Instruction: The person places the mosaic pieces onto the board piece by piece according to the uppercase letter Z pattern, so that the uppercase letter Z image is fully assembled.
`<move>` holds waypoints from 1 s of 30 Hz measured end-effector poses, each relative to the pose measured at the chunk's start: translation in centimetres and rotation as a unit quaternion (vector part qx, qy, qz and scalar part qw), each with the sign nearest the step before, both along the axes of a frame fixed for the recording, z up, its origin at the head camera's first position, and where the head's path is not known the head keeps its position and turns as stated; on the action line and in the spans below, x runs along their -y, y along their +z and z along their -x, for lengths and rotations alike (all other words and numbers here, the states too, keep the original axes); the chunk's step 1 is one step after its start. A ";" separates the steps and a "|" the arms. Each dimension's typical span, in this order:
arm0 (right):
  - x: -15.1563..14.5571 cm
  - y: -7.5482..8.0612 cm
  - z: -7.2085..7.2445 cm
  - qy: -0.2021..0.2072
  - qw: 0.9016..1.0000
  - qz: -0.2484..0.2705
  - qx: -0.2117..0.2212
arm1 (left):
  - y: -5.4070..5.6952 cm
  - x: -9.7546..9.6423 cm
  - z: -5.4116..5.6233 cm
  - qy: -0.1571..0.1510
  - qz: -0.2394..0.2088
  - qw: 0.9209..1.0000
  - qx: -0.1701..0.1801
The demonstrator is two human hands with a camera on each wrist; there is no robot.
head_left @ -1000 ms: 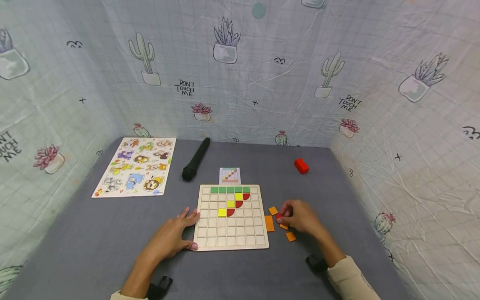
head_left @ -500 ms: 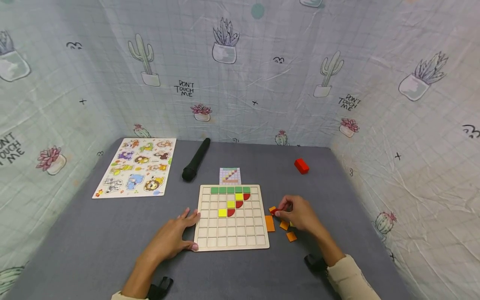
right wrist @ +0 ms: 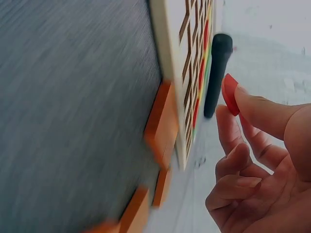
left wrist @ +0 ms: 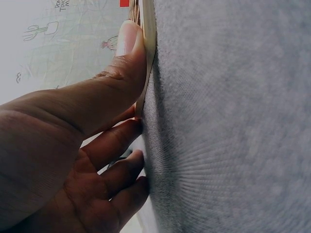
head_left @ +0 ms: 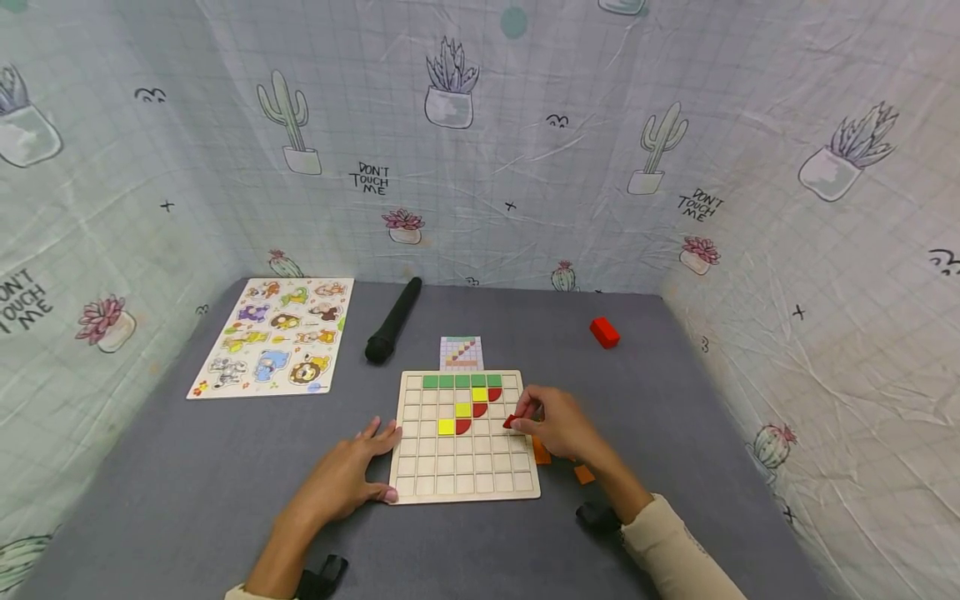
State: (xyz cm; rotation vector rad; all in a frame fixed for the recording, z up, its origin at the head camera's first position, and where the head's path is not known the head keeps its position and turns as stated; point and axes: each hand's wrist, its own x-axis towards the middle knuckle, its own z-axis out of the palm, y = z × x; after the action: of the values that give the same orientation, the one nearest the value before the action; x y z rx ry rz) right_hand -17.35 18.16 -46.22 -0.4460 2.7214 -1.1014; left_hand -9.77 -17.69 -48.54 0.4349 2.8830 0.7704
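Note:
A wooden grid board (head_left: 495, 483) carries a row of green squares (head_left: 455, 382) near its far edge. Below them, yellow squares (head_left: 446, 427) and red quarter-circle tiles (head_left: 463, 427) run in a diagonal. My left hand (head_left: 341, 477) rests at the board's left edge, thumb at the near corner and fingers spread. In the left wrist view the thumb (left wrist: 127, 60) presses on the rim. Over the board's right side, my right hand (head_left: 558, 427) pinches another red quarter-circle tile (right wrist: 230, 94) between thumb and fingertip, held above the grid.
Orange tiles (head_left: 584, 475) lie right of the board, partly hidden by the right arm. A small pattern card (head_left: 461, 354) sits at the far edge. Behind are a black microphone (head_left: 393, 323), an animal picture board (head_left: 273, 337) and a red block (head_left: 604, 332).
My right hand has lifted the red quarter-circle tile from among the loose orange tiles and moved left over the board with it. The left hand has stayed at the board's edge.

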 end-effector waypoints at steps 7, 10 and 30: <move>3.2 -0.2 0.1 0.044 0.999 -0.019 -0.011 | -0.3 0.0 0.0 0.001 -0.001 1.000 -0.005; 4.4 -0.3 0.1 0.064 0.998 -0.021 -0.017 | -0.3 0.0 0.1 0.000 -0.002 1.000 -0.007; 11.3 -0.7 -0.1 0.089 0.989 -0.117 -0.029 | -0.4 0.2 0.2 -0.001 -0.003 1.000 -0.012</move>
State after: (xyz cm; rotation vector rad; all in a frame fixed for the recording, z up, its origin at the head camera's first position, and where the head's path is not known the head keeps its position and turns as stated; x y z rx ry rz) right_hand -17.28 6.90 -46.96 -0.6749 2.7501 -0.7250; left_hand -9.93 -17.85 -48.93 0.4496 2.9031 0.7798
